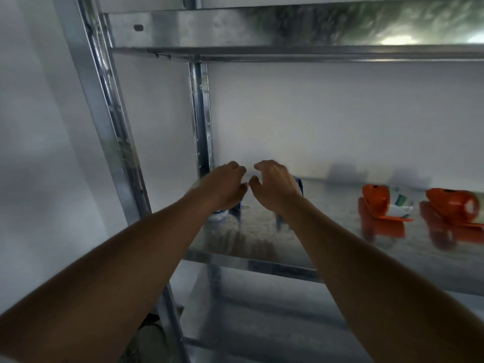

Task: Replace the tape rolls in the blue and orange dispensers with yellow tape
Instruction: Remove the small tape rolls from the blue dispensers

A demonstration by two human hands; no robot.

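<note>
Both my arms reach up to the metal shelf (301, 239) in the middle of the frame. My left hand (225, 183) and right hand (275, 183) are side by side at centre, fingers curled, fingertips nearly meeting, over the blue dispenser (298, 186), of which only slivers show behind and below my hands. Whether either hand already grips it, I cannot tell; the picture is blurred and my hands hide it. Two orange dispensers (377, 205) (450, 205) stand well apart from my hands at the right of the frame, the nearer one with a whitish roll beside it. No yellow tape is visible. I judge I am at the start, taking up the blue dispenser. Next I need a firm hold on its body, then to lift it off the shelf.
</note>
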